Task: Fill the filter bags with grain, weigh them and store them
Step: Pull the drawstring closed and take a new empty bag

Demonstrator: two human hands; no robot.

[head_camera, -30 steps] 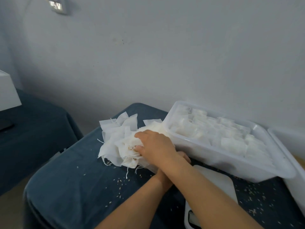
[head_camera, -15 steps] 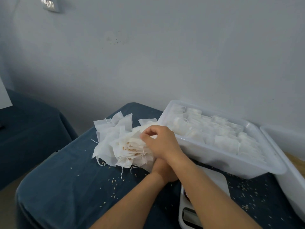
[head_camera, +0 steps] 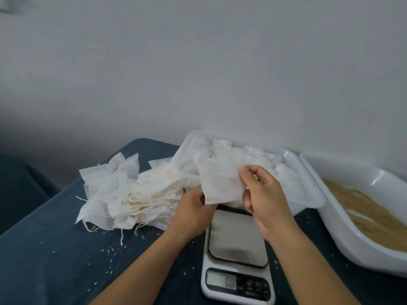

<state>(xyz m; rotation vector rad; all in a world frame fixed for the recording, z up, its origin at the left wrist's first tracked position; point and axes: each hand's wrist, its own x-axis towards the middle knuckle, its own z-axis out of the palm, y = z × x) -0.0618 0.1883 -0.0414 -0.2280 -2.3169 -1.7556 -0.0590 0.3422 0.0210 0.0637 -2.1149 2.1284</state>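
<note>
Both hands pinch one thin filter bag (head_camera: 220, 183) above the scale (head_camera: 237, 256): left hand (head_camera: 193, 210) low, right hand (head_camera: 262, 194) beside. The bag hides the fingertips.

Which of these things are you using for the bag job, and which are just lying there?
For the job:
- thin white paper filter bag, held in left hand and right hand
- heap of empty white bags
- white digital scale
- white tub of tan grain
- white tray of filled bags

Lying about:
- spilled grains on dark blue tablecloth
</note>
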